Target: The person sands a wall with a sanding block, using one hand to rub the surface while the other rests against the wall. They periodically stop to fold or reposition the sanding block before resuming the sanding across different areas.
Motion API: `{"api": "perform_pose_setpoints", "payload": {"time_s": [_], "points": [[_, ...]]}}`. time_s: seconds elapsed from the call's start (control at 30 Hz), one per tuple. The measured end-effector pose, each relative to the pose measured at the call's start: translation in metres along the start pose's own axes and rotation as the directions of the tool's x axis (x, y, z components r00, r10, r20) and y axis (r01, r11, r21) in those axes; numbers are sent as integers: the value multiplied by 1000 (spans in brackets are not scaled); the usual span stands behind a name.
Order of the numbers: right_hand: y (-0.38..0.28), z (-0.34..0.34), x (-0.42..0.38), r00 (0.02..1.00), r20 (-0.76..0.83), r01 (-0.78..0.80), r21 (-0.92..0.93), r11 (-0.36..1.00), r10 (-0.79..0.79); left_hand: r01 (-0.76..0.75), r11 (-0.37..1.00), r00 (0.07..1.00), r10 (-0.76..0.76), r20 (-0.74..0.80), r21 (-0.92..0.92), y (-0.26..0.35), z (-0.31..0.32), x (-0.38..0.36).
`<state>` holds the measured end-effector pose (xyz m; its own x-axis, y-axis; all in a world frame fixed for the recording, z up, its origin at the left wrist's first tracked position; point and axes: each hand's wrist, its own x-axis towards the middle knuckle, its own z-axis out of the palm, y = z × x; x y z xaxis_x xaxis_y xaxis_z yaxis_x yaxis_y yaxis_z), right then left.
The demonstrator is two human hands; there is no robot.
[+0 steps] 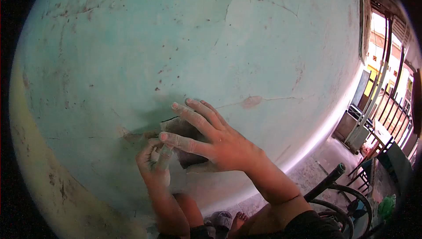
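In front of the wall, a dark, folded or curved sheet that looks like sandpaper [184,129] is partly hidden behind my right hand. My right hand [215,140] comes from the right, back towards me, with its dusty fingers stretched out and spread across the sheet. Below its index fingertip, my left hand [154,162] has curled fingers and a raised thumb at the sheet's left edge, and seems to pinch it. The exact grip is hidden. Pale dust coats both hands. The pale green wall [132,54] behind them has cracks and brownish patches.
At lower right stands a dark, curved metal frame [351,195], near a green bag [387,207]. A barred opening [391,94] lets in bright light on the far right. Feet and grey footwear [221,219] show on the floor below.
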<state>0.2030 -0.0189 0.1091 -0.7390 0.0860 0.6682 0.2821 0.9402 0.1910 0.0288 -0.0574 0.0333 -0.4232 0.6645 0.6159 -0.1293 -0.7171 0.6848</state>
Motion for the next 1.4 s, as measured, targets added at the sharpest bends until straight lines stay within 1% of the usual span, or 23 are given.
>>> {"api": "perform_pose_setpoints", "payload": {"time_s": [0.07, 0.13, 0.17, 0.23, 0.3, 0.4, 0.47, 0.5, 0.57, 0.63, 0.7, 0.73, 0.8, 0.87, 0.93, 0.97, 1.03, 1.07, 1.13, 1.2, 1.27, 1.33, 1.4], "points": [[-2, 2, 1, 1000, 15, -21, 42, 999, 20, -26, 1000, 998, 27, -51, 6, -6, -3, 3], [-2, 3, 0, 997, 73, 6, -100, 995, 1, 11, 999, 997, -7, -78, 45, -10, -13, 5], [-3, 3, 0, 997, 73, 9, -102, 995, -2, 51, 995, 994, -42, -105, 84, -12, -17, 5], [-5, 5, 1, 999, 43, -2, -5, 1000, 3, 20, 995, 995, -10, -97, 103, -14, -19, 5], [-4, 4, 4, 1000, 24, 5, -5, 1000, -5, -13, 990, 996, 25, -86, 138, -7, -21, 5], [-7, 7, 8, 1000, 10, 5, 16, 1000, -5, 21, 996, 999, -17, -50, 87, 2, -23, 3], [-8, 7, 8, 1000, 21, -11, 19, 1000, 11, 7, 983, 999, 0, -39, 185, -9, -38, 4], [-10, 8, 8, 1000, 23, -18, 67, 998, 17, 12, 987, 1000, -8, -23, 162, -9, -37, 6], [-10, 7, 5, 998, 37, -44, 96, 994, 41, 54, 996, 993, -46, -109, 77, -6, -35, 6], [-7, 7, 3, 998, -49, -22, 145, 989, 30, 113, 992, 985, -104, -137, 57, -8, -34, 3], [-4, 6, 2, 999, -39, -11, 149, 989, 17, -40, 997, 990, 48, -132, 61, -20, -35, 3], [-3, 5, 3, 999, -32, 4, 154, 988, 1, -37, 997, 990, 46, -134, 68, -22, -36, 3], [-1, 1, 3, 998, -61, 4, 133, 991, 5, -84, 996, 995, 82, -55, -38, -24, -34, 0], [3, -8, 1, 996, -90, -5, 111, 994, 15, -68, 996, 995, 65, -75, -50, -6, -21, 0], [11, -25, -1, 975, -222, -20, 27, 999, 25, -56, 996, 994, 50, -95, -69, 0, -17, 1], [15, -31, -3, 975, -221, -20, 27, 999, 26, -90, 996, 989, 86, -122, -28, -3, -20, 4], [23, -41, -7, 902, -417, -165, -104, 981, 107, -124, 992, 981, 123, -150, 8, -8, -25, 7], [27, -42, -8, 904, -416, -164, -109, 980, 104, -131, 991, 977, 135, -166, 36, -12, -29, 9], [35, -42, -14, 826, -536, -333, -215, 918, 174, -139, 988, 972, 148, -180, 61, -17, -29, 10], [39, -39, -17, 804, -559, -390, -240, 889, 202, -199, 950, 943, 252, -216, 242, -19, -27, 10], [43, -36, -19, 767, -594, -469, -265, 842, 240, -249, 927, 922, 315, -226, 279, -19, -20, 7], [48, -31, -22, 757, -600, -481, -246, 841, 258, -296, 901, 896, 377, -235, 318, -23, -18, 5], [55, -26, -23, 749, -604, -492, -232, 839, 273, -389, 804, 849, 503, -164, 450, -29, -19, 4]]}}
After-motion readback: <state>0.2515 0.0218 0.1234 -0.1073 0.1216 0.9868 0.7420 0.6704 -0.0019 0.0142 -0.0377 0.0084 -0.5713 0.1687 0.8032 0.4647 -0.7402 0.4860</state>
